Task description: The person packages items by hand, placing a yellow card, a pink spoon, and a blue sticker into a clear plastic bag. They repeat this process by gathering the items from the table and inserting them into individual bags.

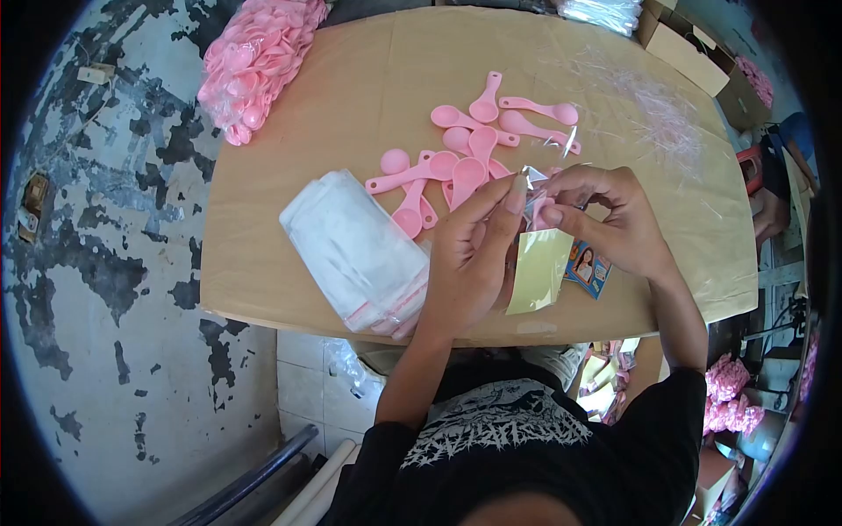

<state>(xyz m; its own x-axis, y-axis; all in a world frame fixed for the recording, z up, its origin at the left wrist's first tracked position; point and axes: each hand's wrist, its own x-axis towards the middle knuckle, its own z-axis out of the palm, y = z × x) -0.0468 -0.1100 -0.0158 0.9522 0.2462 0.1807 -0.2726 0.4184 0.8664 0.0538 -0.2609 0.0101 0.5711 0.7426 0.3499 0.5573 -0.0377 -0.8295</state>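
Between my hands is a small clear plastic bag with a pale yellow card in its lower part and something pink, seemingly a measuring spoon, at its upper end. My left hand pinches the bag's upper edge between thumb and fingers. On the other side, my right hand has its thumb and fingers closed around the pink piece and the bag; the fingers partly hide both. Just beyond lie several loose pink measuring spoons. A stack of clear plastic bags rests beside my left forearm. Under my right hand are blue printed cards.
A large bag of pink spoons sits at the table's far left. Thin plastic strips are scattered at the right. Clear packets and an open cardboard box stand at the far right. Another person's arm shows beyond the right edge.
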